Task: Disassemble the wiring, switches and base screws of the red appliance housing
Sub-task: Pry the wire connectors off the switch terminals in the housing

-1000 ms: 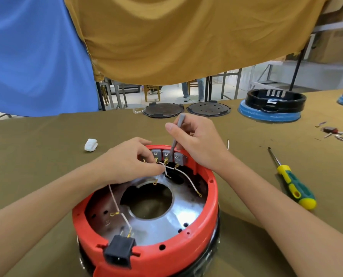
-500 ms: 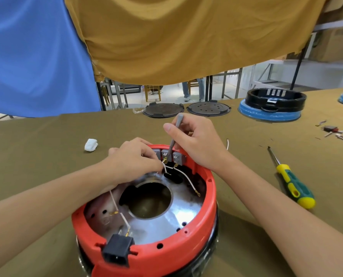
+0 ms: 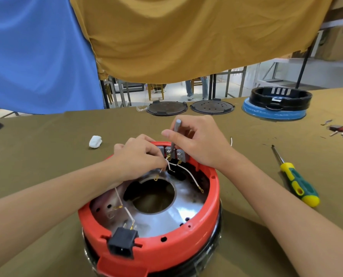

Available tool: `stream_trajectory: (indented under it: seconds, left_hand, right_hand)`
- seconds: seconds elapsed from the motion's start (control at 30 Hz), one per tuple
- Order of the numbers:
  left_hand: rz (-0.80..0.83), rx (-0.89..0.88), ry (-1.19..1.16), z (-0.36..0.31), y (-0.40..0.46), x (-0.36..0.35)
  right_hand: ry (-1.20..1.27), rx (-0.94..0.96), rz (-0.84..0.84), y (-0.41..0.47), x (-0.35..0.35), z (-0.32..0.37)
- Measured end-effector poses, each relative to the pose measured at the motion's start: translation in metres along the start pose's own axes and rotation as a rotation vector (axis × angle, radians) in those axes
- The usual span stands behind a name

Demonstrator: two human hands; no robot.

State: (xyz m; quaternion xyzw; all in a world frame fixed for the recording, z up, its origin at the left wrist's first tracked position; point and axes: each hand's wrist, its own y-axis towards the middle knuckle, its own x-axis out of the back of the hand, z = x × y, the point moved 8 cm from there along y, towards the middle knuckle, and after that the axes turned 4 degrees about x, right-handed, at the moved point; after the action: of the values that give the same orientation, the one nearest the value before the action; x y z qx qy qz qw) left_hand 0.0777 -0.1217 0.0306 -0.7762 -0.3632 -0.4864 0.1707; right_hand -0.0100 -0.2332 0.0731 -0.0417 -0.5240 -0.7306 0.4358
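The right hand (image 3: 198, 142) pinched a thin grey tool (image 3: 175, 136) between thumb and fingertips, holding it nearly upright with its lower end down among the grey switches (image 3: 172, 152) set in the far wall of the red housing (image 3: 166, 244). The left hand (image 3: 140, 158) had its fingers curled together and pinching a white wire (image 3: 169, 165) just below those switches; exactly which terminal the wire met was hidden by the fingers. A second white wire (image 3: 192, 178) ran from the switches down to a loose brass ring terminal over the shiny metal plate (image 3: 166, 216) inside the housing. Another white wire (image 3: 124, 206) crossed the plate toward the black power socket (image 3: 122, 244) clipped in the near rim.

The housing sat in the middle of the olive-covered table (image 3: 46, 156), close to the person. To its right lay a yellow-and-green screwdriver (image 3: 296, 182), well apart. A small white wad (image 3: 95, 141) lay to the left. At the far edge were two dark round lids (image 3: 166, 107) and a black and blue housing (image 3: 276, 104). No writing or brand could be read on anything.
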Motion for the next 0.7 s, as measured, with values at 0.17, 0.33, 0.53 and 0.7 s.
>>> stream_trajectory:
  seconds: [0.17, 0.33, 0.53, 0.7]
  left_hand:
    - [-0.013, -0.004, 0.015, 0.0, 0.0, 0.0]
    - [0.019, -0.013, -0.011, -0.002, -0.002, -0.001]
    - [0.009, -0.02, 0.002, -0.001, -0.002, -0.001]
    - [0.004, -0.027, 0.001, -0.001, -0.002, 0.0]
  right_hand:
    - [0.041, -0.022, -0.006, 0.0, 0.0, -0.003]
    - [0.176, -0.122, -0.029, -0.001, -0.002, -0.014]
    - [0.193, -0.169, -0.039, -0.001, -0.004, -0.02]
    - [0.193, -0.176, -0.037, -0.001, -0.004, -0.02]
